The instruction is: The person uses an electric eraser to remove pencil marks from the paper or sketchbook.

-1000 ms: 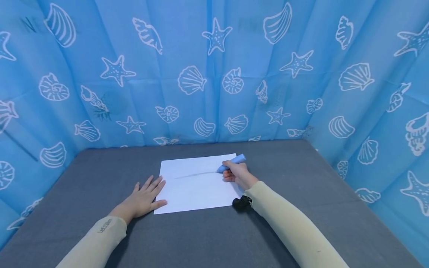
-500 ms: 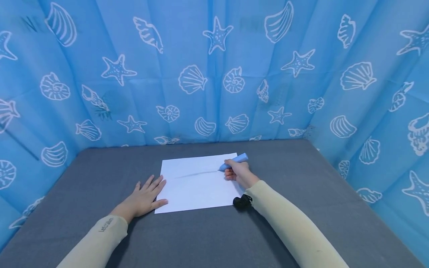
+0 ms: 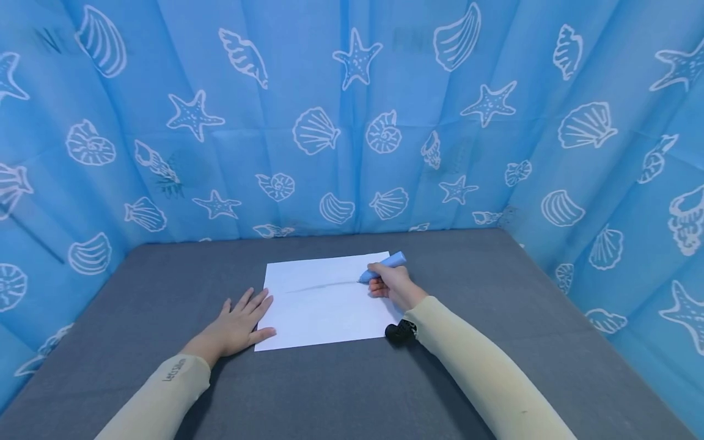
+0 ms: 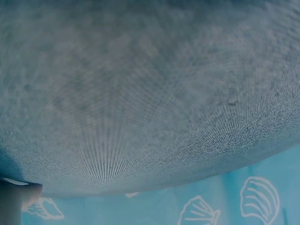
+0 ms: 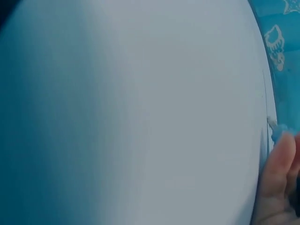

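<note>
A white sheet of paper (image 3: 319, 321) lies on the table. My left hand (image 3: 233, 327) rests flat with fingers spread, its fingertips and thumb on the sheet's left edge. In the left wrist view, only a dark bit of that hand (image 4: 23, 201) shows at the lower left corner. My right hand (image 3: 397, 287) grips a thick light-blue pen (image 3: 392, 260) by its barrel near the sheet's right side. The pen's tip sits at the right end of a faint grey line (image 3: 321, 286). In the right wrist view, the thumb partly covers the pen (image 5: 280, 131).
A grey cloth (image 3: 308, 397) covers the table. Behind it and along both sides hangs a blue curtain (image 3: 242, 159) with white shells and starfish. A black device (image 3: 400, 333) is strapped at the right wrist, close to the paper's lower right corner.
</note>
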A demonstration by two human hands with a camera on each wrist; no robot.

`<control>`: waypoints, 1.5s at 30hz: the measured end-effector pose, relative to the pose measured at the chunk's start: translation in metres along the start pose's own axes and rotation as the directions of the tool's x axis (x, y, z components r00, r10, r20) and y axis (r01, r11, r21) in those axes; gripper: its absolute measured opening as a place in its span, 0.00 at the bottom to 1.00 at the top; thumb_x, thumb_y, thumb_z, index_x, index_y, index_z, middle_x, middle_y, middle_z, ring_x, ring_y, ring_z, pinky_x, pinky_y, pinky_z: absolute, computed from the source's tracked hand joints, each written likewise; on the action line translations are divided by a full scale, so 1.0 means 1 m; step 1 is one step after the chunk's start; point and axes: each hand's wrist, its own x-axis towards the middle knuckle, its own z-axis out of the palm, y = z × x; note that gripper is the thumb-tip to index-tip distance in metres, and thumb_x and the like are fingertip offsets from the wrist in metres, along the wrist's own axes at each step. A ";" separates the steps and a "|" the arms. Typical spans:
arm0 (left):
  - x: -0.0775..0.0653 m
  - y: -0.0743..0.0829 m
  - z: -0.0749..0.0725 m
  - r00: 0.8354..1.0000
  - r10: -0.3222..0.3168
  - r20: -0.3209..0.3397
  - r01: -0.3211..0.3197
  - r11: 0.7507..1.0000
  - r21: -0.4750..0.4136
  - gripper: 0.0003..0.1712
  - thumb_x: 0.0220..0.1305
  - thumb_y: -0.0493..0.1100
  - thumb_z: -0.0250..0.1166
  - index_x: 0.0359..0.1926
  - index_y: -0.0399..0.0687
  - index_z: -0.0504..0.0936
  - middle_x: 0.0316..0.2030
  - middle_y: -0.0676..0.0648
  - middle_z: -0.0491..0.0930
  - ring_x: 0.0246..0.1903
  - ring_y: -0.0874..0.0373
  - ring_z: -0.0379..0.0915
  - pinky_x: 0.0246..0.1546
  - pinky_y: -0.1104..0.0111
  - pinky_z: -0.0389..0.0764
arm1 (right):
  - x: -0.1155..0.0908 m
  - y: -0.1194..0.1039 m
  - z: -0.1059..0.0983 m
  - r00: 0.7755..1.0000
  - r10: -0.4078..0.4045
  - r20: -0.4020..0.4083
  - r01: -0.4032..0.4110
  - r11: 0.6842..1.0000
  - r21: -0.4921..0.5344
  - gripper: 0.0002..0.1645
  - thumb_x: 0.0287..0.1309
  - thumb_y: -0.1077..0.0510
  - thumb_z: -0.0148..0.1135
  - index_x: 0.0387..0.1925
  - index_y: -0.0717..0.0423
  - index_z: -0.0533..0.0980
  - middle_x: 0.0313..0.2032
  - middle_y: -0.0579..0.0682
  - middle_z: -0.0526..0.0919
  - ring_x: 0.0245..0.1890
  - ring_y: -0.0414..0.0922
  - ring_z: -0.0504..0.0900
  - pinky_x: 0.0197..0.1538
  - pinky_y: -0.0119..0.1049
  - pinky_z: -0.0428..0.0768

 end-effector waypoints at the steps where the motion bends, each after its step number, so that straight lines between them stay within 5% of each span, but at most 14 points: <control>1: 0.000 0.000 0.000 1.000 0.001 0.000 -0.001 1.000 -0.004 0.51 0.65 0.74 0.47 0.75 0.44 0.53 0.75 0.41 0.47 0.73 0.36 0.34 0.62 0.32 0.34 | 0.000 0.000 0.000 1.000 0.003 0.003 -0.003 1.000 0.007 0.17 0.63 0.52 0.63 0.29 0.64 0.75 0.18 0.50 0.76 0.15 0.39 0.76 0.23 0.31 0.80; 11: 0.001 0.000 -0.002 1.000 -0.003 0.010 0.003 1.000 0.005 0.51 0.65 0.74 0.46 0.76 0.45 0.51 0.75 0.41 0.46 0.73 0.36 0.34 0.63 0.32 0.34 | 0.005 -0.005 -0.003 0.997 0.036 0.072 -0.041 0.997 0.062 0.18 0.64 0.51 0.63 0.32 0.64 0.75 0.18 0.51 0.77 0.15 0.40 0.77 0.23 0.32 0.80; 23: 0.000 0.000 -0.003 1.000 0.009 0.006 -0.009 1.000 0.012 0.50 0.66 0.73 0.46 0.75 0.43 0.52 0.75 0.40 0.47 0.73 0.35 0.34 0.62 0.32 0.34 | 0.007 -0.006 0.000 0.998 0.049 0.050 -0.048 0.998 -0.027 0.15 0.63 0.53 0.63 0.32 0.64 0.76 0.17 0.51 0.77 0.15 0.40 0.77 0.24 0.32 0.81; 45: 0.000 -0.003 0.001 1.000 0.002 -0.004 -0.002 1.000 0.015 0.51 0.65 0.73 0.47 0.76 0.45 0.53 0.75 0.42 0.47 0.73 0.36 0.34 0.63 0.32 0.35 | 0.007 -0.005 0.005 0.999 0.033 0.043 -0.032 0.999 -0.022 0.15 0.63 0.54 0.63 0.30 0.63 0.76 0.16 0.50 0.76 0.14 0.39 0.75 0.23 0.32 0.80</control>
